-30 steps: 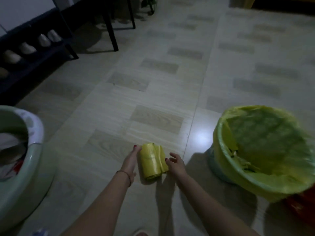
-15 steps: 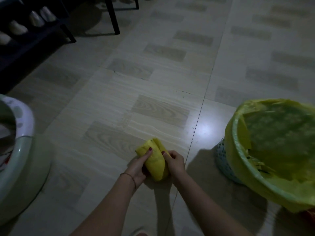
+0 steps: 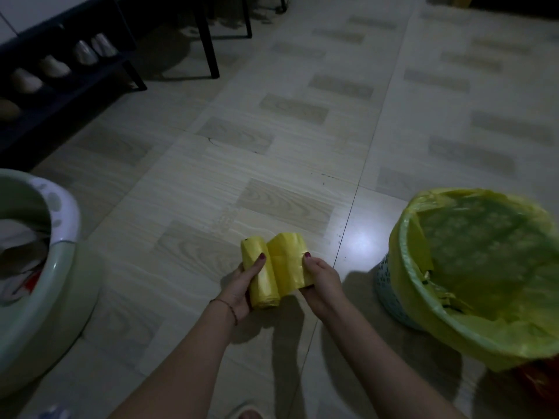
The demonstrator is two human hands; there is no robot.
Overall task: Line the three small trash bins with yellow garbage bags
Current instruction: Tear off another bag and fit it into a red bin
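Between both hands, the roll of yellow bags (image 3: 262,276) is unrolling: left hand (image 3: 242,285) gripping the light, soft roll, right hand (image 3: 322,281) pinching the thin, slippery loose end.

Pale green bin (image 3: 60,267) cut off at left edge; its contents too dim to tell

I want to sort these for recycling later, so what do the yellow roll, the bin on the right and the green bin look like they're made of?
Yellow roll: thin, slightly glossy plastic film; it creases softly where both hands hold it.
Right bin: probably moulded plastic, teal with a perforated wall, under a thin yellow liner.
Green bin: smooth, hard, likely plastic, pale green with a white rim.
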